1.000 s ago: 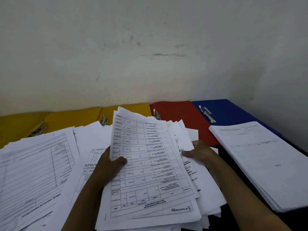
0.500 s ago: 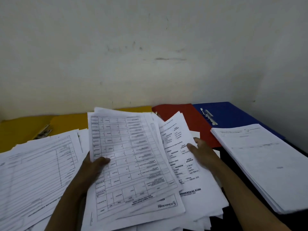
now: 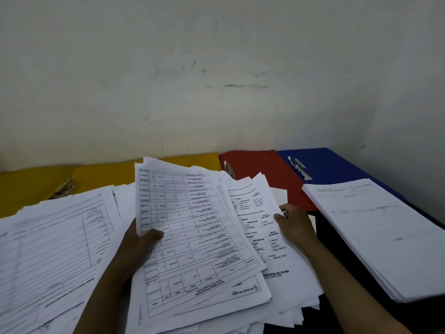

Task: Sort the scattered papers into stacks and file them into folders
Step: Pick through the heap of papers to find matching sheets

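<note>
Fingers of the left hand (image 3: 140, 242) are pinching the left edge of the table-printed sheets (image 3: 192, 235), thumb on top, lifting them off the loose pile (image 3: 284, 278); the right hand (image 3: 295, 221) is resting with relaxed fingers on the text sheet (image 3: 257, 220) beside them. Item is likely handling as light, limp, slippery paper, fanning easily, so gripping mid-edge is looking best. Red folder (image 3: 260, 169) and blue folder (image 3: 337, 165) are lying open behind.
</note>
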